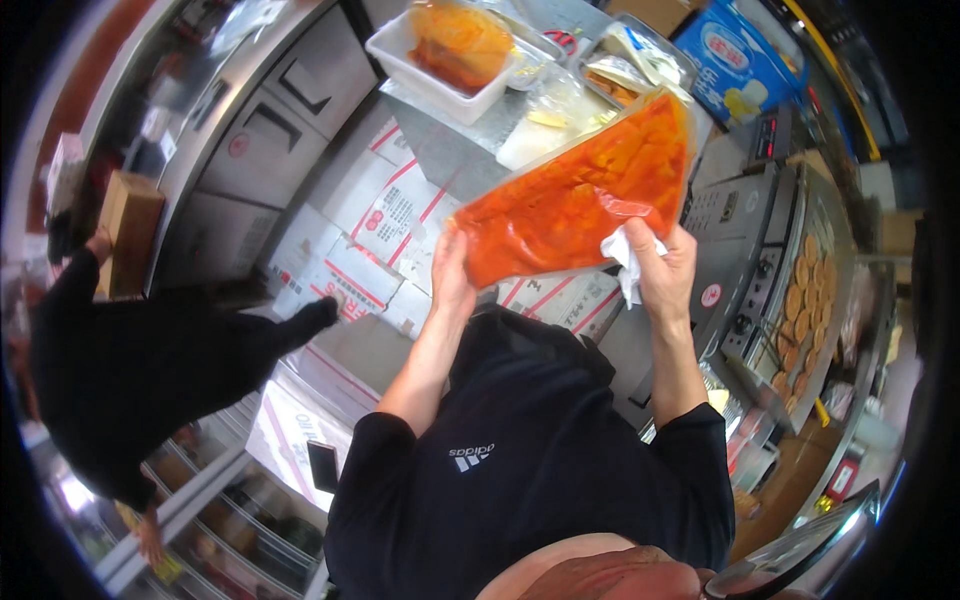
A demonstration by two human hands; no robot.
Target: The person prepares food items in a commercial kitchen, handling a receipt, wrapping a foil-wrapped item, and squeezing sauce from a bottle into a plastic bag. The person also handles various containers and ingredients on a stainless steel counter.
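Observation:
A large clear plastic bag of orange-red marinated food (570, 187), probably meat, is stretched between my two hands above the floor. My left hand (453, 270) grips its lower left corner. The right corner is held by my right hand (664, 262), its thumb on top of the bag. A crumpled white tissue or cloth (627, 259) is pinched in that same hand and hangs down. Just beyond the bag, a white plastic tub (431, 94) stands on a metal counter with another bag of orange marinated food (461, 45) inside.
At the right, a griddle (817, 232) carries several round brown patties (806, 292). A blue printed box (739, 64) stands at the back right. At the left, a person in black (150, 360) reaches to a cardboard box (129, 232). Flattened printed cartons (397, 217) cover the floor.

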